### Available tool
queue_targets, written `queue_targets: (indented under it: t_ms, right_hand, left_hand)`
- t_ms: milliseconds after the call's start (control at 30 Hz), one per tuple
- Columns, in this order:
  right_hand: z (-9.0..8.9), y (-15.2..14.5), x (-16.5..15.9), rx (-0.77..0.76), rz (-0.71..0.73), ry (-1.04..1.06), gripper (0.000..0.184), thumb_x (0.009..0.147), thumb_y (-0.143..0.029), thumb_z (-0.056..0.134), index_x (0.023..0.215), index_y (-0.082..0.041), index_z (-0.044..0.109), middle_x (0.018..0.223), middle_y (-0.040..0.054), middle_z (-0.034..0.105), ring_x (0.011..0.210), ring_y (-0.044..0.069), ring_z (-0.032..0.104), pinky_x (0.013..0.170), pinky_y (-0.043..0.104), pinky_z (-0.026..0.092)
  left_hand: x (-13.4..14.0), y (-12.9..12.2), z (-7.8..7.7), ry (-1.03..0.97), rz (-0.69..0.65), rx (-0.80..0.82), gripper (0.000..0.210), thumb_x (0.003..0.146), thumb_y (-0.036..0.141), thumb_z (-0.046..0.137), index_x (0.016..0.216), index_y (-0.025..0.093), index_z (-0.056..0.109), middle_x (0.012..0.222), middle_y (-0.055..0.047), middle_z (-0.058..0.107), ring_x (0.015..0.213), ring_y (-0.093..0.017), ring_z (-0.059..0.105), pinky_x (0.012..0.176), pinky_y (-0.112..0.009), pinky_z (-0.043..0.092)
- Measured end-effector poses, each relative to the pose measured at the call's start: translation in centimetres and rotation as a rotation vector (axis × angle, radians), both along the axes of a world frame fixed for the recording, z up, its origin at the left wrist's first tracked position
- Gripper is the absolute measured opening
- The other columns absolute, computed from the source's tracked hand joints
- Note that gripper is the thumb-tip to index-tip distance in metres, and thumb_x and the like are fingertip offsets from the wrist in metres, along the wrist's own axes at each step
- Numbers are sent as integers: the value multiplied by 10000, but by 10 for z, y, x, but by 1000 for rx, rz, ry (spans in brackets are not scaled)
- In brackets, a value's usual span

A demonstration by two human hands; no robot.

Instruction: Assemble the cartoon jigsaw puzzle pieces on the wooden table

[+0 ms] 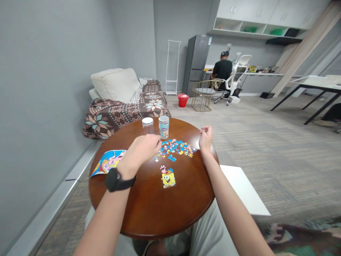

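Note:
My left hand (144, 149), with a black watch on its wrist, is closed over the left edge of a loose pile of jigsaw puzzle pieces (178, 146). Its fingertips face away, so anything in them is hidden. My right hand (206, 139) is closed above the right edge of the table, right of the pile; whether it holds a piece does not show. A joined yellow section of the puzzle (168, 178) lies nearer to me, with pink and blue pieces along its top. A picture sheet (109, 160) lies at the left, partly behind my left hand.
Behind the pile stand a printed canister (163, 128) and a clear jar (147, 125) with a white lid. The round wooden table (149, 213) has a draped sofa (149, 99) beyond it. Farther off are a red bucket (182, 101), a gold-framed chair (205, 93) and a seated person (223, 71).

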State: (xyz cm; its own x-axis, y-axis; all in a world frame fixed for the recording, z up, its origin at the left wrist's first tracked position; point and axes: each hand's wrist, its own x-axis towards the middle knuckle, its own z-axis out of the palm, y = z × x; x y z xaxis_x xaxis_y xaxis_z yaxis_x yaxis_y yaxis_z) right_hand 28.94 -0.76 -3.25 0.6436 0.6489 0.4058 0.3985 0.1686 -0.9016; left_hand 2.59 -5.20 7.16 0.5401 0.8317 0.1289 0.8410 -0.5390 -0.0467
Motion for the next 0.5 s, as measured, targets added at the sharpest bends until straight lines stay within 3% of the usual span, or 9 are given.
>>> queue_targets:
  t_ms: [133,267,367,500]
  right_hand:
    - [0,-2,1,-41,8,-14,123,730,-194,344,831,-220,408,741,19,492,765,193,490,751,307,362]
    - [-4,0,2,-64,37,-45,148,709,-199,360,844,-222,419,716,1,489,696,181,484,683,291,364]
    - [-7,3,3,-106,100,-52,158,698,-203,377,850,-228,416,683,-15,474,629,171,465,616,277,358]
    - [-12,5,4,-141,153,-89,127,739,-235,368,860,-234,406,678,-16,482,596,166,468,581,272,363]
  left_hand:
    - [1,39,-28,-54,25,135,311,903,264,313,865,158,603,928,-103,682,878,-214,637,737,-288,436]
    - [-12,44,-58,15,87,21,315,898,292,322,864,170,610,881,-111,692,815,-235,658,695,-308,445]
    - [-20,43,-66,49,127,-83,312,898,308,334,908,172,614,878,-124,693,799,-242,667,692,-318,453]
    - [-26,47,-66,38,96,-141,292,888,282,349,959,185,615,935,-132,692,841,-255,667,714,-341,468]
